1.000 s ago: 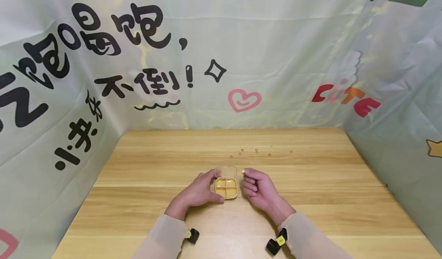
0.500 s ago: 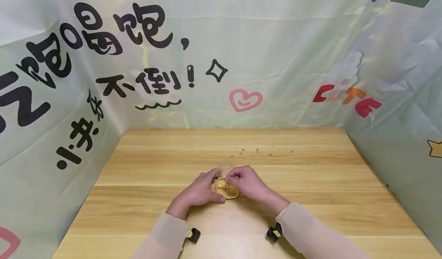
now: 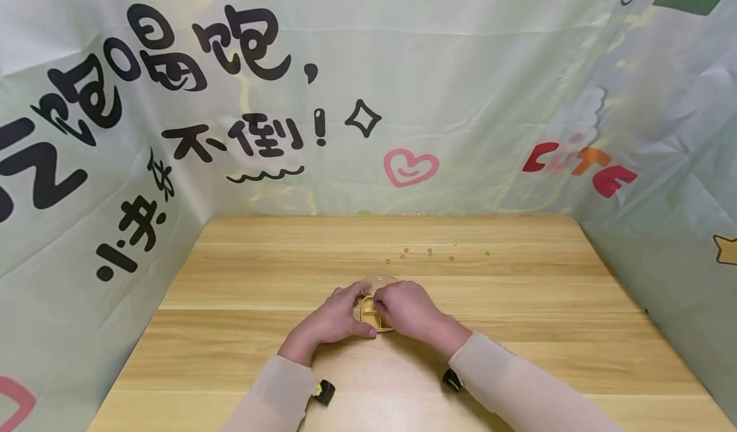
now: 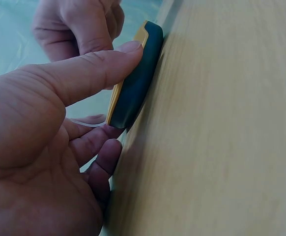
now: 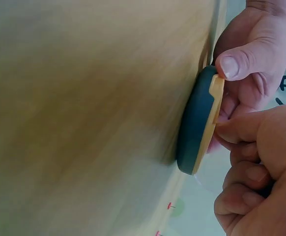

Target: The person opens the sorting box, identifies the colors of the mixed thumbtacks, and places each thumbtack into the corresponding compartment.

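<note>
A small pill box [image 3: 370, 319] with a yellow divided tray stands on the table, its clear lid [image 3: 379, 282] raised at the back. From the side its base [image 5: 196, 123] is dark teal. My left hand [image 3: 328, 319] holds the box from the left, thumb on the near edge and fingers behind. My right hand [image 3: 416, 310] is over the right part of the tray, thumb and index finger pinched together at its rim, the other fingers curled. The small yellow piece seen in this pinch earlier is hidden now, as are the right compartments.
Several tiny red and green rings [image 3: 451, 258] lie scattered on the wooden table [image 3: 276, 265] beyond the box. A printed cloth [image 3: 472, 99] surrounds the back and sides.
My right hand has moved left from beside the box to over its tray, the yellow piece passing out of sight. My left hand keeps its hold.
</note>
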Demonstrator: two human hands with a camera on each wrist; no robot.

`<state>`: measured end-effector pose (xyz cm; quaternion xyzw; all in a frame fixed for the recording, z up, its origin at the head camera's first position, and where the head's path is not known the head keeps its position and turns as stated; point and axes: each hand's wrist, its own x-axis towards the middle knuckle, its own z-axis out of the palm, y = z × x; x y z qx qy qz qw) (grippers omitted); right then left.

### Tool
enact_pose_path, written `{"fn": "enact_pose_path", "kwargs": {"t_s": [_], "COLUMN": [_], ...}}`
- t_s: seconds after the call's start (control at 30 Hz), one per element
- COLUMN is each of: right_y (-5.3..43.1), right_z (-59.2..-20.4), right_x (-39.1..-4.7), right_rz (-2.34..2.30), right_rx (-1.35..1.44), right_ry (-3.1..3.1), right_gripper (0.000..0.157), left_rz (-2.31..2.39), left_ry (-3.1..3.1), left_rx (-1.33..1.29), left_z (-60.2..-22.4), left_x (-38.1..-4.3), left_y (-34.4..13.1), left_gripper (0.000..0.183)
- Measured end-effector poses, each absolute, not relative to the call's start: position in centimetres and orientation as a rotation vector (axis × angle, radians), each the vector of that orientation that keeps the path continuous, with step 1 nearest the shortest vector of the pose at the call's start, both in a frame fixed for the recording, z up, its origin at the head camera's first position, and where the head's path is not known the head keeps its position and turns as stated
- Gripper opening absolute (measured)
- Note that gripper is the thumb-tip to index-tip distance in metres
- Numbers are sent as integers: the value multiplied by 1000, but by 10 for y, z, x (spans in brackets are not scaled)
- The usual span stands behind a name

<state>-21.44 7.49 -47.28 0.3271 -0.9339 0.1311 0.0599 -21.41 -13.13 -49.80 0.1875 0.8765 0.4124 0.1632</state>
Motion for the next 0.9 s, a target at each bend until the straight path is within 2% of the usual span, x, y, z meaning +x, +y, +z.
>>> {"fn": "enact_pose_path", "kwargs": {"t_s": [0.53, 0.9], "right_y": [72, 75], "right_z": [-464, -463], "right_x": [-219, -217], "right_rz": [173, 270], "right_rx": [1096, 1065], "right_ry": [-2769, -2799], "right_gripper": [22, 15], "left_rz": [1170, 1172], "left_ry": [2508, 2508], "left_rx": [542, 533], "left_z": [-498, -500], "left_x": [-215, -215], "left_y": [-131, -131], "left_gripper": [97, 100]}}
